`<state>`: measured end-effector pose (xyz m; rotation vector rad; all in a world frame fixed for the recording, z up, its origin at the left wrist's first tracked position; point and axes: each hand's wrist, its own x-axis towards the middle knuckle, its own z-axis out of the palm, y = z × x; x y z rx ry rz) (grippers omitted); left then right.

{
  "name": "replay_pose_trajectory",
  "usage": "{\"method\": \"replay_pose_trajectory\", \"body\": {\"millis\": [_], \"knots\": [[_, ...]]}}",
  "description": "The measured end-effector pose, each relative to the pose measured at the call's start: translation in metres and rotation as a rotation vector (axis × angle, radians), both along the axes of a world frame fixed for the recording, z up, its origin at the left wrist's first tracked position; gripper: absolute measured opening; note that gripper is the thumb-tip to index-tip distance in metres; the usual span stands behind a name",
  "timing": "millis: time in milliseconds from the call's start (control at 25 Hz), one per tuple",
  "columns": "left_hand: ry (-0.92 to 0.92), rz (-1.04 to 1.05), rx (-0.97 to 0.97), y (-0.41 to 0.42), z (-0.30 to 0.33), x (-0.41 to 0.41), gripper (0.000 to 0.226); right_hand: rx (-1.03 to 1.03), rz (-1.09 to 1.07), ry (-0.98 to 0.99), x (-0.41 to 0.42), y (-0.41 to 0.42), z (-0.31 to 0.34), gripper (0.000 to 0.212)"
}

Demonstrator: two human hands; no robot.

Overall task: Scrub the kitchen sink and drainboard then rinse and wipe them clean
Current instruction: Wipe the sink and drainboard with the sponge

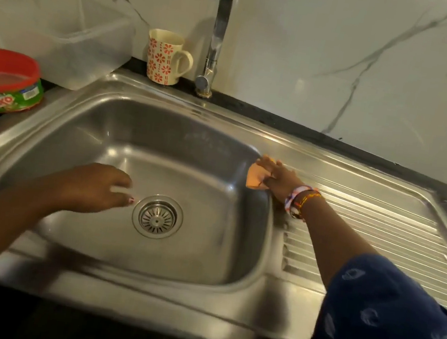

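A stainless steel sink (pixel 208 144) fills the middle of the view, with a round drain strainer (pixel 157 216) in its floor. To its right lies the ribbed drainboard (pixel 376 219). My right hand (pixel 276 176) presses an orange cloth (pixel 254 177) onto the sink's right rim, where basin and drainboard meet, fingers spread over it. My left hand (pixel 93 188) hovers inside the basin just left of the strainer, fingers relaxed, holding nothing I can see; it is blurred.
A chrome tap (pixel 216 39) stands behind the basin, with a flowered mug (pixel 164 57) beside it. A clear plastic box (pixel 62 40) and a red-lidded green EXO tub (pixel 5 81) sit at the left. A marble wall backs the counter.
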<state>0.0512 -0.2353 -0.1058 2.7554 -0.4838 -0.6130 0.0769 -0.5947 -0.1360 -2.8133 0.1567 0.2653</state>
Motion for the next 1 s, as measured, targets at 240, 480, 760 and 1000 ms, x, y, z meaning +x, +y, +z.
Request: {"method": "replay_pose_trajectory", "body": {"millis": [240,480,760,1000], "knots": [[-0.375,0.415,-0.163,0.064,-0.022,-0.053,0.061,0.493,0.069,0.078,-0.140,0.018,0.017,0.044],[-0.517,0.677,-0.085,0.105,-0.024,-0.098,0.041,0.710,0.169,0.211,-0.239,0.058,0.032,0.069],[-0.515,0.730,-0.041,0.113,-0.030,-0.098,0.065,0.416,0.403,0.234,-0.226,0.108,0.032,0.036],[-0.484,0.745,-0.018,0.107,-0.028,-0.098,0.059,0.383,0.454,0.140,-0.198,0.180,0.030,0.045]]}}
